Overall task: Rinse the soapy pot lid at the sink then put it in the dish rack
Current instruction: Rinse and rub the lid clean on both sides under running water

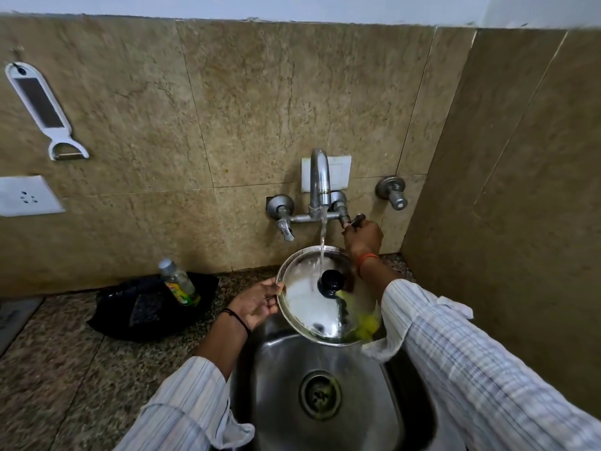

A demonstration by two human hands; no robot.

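Steel pot lid (313,307) under running water, left hand (260,304) pinching rim, right hand (362,236) on tap handle (354,220)

I can't read the label on the bottle (180,284). Yellow thing (366,322) behind the pot lid (312,307) is blurred, can't identify it. Right hand (363,236) fingertips hidden on the tap handle (356,219). Wall socket (27,195) cut off at left edge.
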